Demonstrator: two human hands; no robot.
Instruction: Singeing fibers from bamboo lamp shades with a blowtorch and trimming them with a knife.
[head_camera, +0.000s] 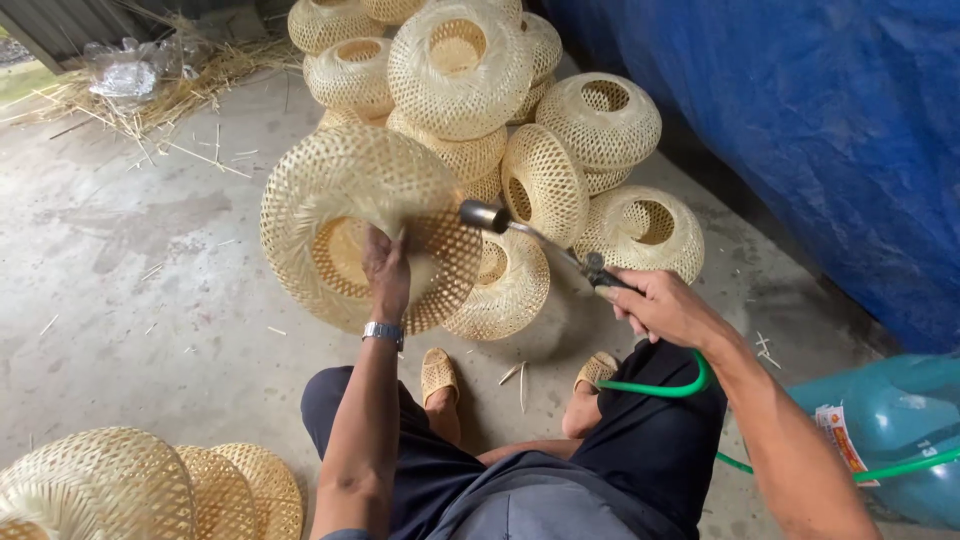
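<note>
Concrete floor (150, 290) carries a heap of woven bamboo shades (470, 90) ahead and 3 more at lower left. The left hand (387, 272) grips a tilted shade (360, 225) while the right hand (660, 305) clenches a torch (530, 235) against it, likely mid-batch. A teal gas cylinder (890, 430) with a white-and-red label (838, 438) lies at right.

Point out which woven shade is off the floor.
The big shade gripped by the left hand, with the torch nozzle at it; the others lie piled on the concrete.
</note>
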